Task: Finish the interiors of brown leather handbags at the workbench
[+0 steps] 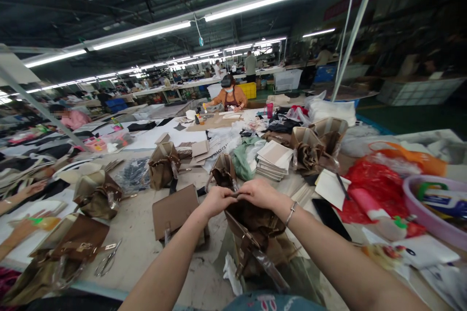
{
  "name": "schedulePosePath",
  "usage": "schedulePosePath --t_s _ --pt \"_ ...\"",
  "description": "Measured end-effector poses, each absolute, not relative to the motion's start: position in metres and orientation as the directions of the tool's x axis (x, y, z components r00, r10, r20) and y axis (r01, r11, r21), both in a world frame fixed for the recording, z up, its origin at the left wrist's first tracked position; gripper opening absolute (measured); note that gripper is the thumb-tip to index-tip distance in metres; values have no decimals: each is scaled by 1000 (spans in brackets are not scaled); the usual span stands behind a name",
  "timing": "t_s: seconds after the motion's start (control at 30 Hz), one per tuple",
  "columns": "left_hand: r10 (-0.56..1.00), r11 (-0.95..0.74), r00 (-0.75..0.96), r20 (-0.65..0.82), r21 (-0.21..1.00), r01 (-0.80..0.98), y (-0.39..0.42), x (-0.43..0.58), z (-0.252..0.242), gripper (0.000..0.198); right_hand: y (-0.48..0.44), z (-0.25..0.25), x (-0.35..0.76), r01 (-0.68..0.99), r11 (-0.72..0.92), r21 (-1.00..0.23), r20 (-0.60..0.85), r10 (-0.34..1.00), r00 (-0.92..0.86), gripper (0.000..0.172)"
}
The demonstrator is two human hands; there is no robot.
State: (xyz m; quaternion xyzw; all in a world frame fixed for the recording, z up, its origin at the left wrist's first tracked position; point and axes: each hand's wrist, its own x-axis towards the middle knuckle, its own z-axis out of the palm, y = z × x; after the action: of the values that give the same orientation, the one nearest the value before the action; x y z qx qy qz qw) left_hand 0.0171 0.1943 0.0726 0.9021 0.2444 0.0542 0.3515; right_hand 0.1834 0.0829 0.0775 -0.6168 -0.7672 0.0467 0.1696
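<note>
My left hand (217,201) and my right hand (261,193) meet at the far rim of a brown handbag (245,238), fingers and thumbs pinched on its edge. The bag stands on the table close to my body, its mouth gaping upward and its front hung with plastic-wrapped hardware. Beyond my fingers stands a smaller-looking brown bag (223,169). Left of my left hand sits a brown bag with a flat flap (175,211). The inside of the held bag is mostly dark.
Scissors (108,258) lie at left, near more unfinished bags (95,194). To the right are a black phone (331,219), a stack of beige panels (274,159), red plastic (375,180) and a purple basin (412,194). A co-worker's hands (27,223) are at far left; another person sits opposite.
</note>
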Motion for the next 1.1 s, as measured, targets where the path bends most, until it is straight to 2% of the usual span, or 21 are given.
schedulePosePath --t_s 0.07,0.2,0.3,0.4,0.57,0.67,0.73,0.9,1.0,1.1 --pt "486 -614 867 -112 662 430 192 13 76 27 85 78 180 948 223 -228 206 962 -177 27" --pt "541 -606 832 -122 629 487 184 5 81 45 84 80 181 966 172 -191 200 971 -133 28" --pt "625 -607 778 -63 587 535 183 3 81 33 85 80 183 971 152 -185 171 978 -120 28" --pt "594 -649 804 -36 569 505 190 5 83 20 85 81 182 971 160 -180 156 979 -132 30" --pt "510 -731 859 -51 500 464 197 12 89 23 86 84 179 973 146 -178 149 981 -120 33" --pt "522 -769 853 32 452 453 190 15 84 29 85 86 178 975 133 -179 137 985 -110 33" --pt "532 -780 842 90 439 446 184 17 80 26 85 85 178 975 129 -182 137 985 -104 34" --pt "513 -773 851 117 493 398 182 24 73 18 83 79 185 967 152 -206 159 980 -120 36" --pt "526 -739 841 126 557 379 185 27 74 16 79 78 195 940 198 -279 148 976 -162 39" --pt "570 -714 810 139 572 404 186 30 75 14 75 80 203 909 224 -352 188 968 -166 51"
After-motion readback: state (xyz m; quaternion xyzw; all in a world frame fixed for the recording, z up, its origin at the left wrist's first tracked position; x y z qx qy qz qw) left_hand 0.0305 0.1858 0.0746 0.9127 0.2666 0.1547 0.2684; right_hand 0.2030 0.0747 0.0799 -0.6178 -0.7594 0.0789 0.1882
